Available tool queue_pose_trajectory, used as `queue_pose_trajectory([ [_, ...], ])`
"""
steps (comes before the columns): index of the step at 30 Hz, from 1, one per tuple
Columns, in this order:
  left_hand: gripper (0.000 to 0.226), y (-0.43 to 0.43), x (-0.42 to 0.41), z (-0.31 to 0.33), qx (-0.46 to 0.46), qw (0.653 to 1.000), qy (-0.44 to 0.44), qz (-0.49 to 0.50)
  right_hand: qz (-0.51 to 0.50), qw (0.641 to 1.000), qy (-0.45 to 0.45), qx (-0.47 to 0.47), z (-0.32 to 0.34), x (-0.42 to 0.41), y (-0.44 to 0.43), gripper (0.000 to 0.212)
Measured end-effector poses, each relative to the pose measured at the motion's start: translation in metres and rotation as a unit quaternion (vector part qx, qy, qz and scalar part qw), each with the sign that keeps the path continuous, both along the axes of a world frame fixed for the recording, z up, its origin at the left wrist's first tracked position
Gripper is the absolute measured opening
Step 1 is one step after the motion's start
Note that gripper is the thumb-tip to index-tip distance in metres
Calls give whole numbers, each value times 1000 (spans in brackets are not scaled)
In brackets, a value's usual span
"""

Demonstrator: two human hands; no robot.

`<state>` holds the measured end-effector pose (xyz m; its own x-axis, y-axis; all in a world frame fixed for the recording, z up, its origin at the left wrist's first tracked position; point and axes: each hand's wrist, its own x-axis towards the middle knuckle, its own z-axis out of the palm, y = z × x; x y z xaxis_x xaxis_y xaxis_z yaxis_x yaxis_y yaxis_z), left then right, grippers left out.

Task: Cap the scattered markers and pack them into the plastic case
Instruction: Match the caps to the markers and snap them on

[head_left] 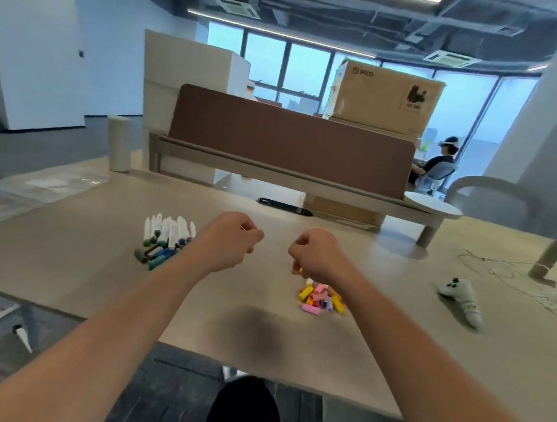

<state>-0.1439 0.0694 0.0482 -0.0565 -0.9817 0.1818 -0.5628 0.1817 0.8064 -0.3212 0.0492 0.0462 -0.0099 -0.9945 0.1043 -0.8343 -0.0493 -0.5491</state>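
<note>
— Where does the light come from?
— Mainly the windows [307, 70] at the back. They are pale blue and blown out, and little is legible beyond the glass. A ceiling strip light [280, 33] draws a thin bright line.
— Shadows?
— Soft ones. A dark, fuzzy patch lies on the table [74, 258] near its front edge. The rest of the room is evenly bright.
— And sharpness?
— Soft all over, with smeary compression. The markers [167, 237] and caps [321, 298] melt into blobs of colour. The wide lens bows the walls at the sides and stretches the forearms [108, 347] toward the bottom corners.
</note>
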Motion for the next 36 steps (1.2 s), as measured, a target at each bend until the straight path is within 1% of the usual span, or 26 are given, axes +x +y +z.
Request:
queue_pose_trajectory([
  [3,18,-11,-37,-6,12,1000,-6,-18,-52,999,-5,4,-7,-47,-7,21],
  [6,19,-21,-71,-14,27,999,-22,-22,-95,995,40,17,-16,-91,-18,16],
  [9,18,-32,-94,-25,44,998,-42,-16,-99,990,69,69,-29,-123,-29,18],
  [11,18,-37,-104,-30,53,997,-55,-22,-86,987,81,107,-37,-131,-35,28],
  [14,19,-43,-114,-36,55,995,-72,-32,-86,983,87,134,-47,-136,-41,40],
  [18,19,-50,-114,-43,50,996,-64,-33,-84,981,85,155,-56,-130,-48,37],
  [21,19,-56,-110,-48,49,996,-62,-41,-97,974,116,169,-60,-124,-48,36],
  [23,18,-60,-108,-50,48,995,-70,-50,-95,975,115,167,-62,-122,-51,32],
  [27,15,-70,-113,-53,12,988,-130,-77,-106,972,125,167,-60,-120,-48,26],
  [30,11,-73,-125,-53,-8,975,-189,-113,-111,977,102,151,-52,-122,-46,31],
  [33,16,-76,-139,-53,-28,951,-265,-157,-118,982,73,130,-45,-125,-45,35],
  [36,18,-80,-151,-54,-22,922,-336,-189,-123,984,27,123,-45,-126,-45,29],
])
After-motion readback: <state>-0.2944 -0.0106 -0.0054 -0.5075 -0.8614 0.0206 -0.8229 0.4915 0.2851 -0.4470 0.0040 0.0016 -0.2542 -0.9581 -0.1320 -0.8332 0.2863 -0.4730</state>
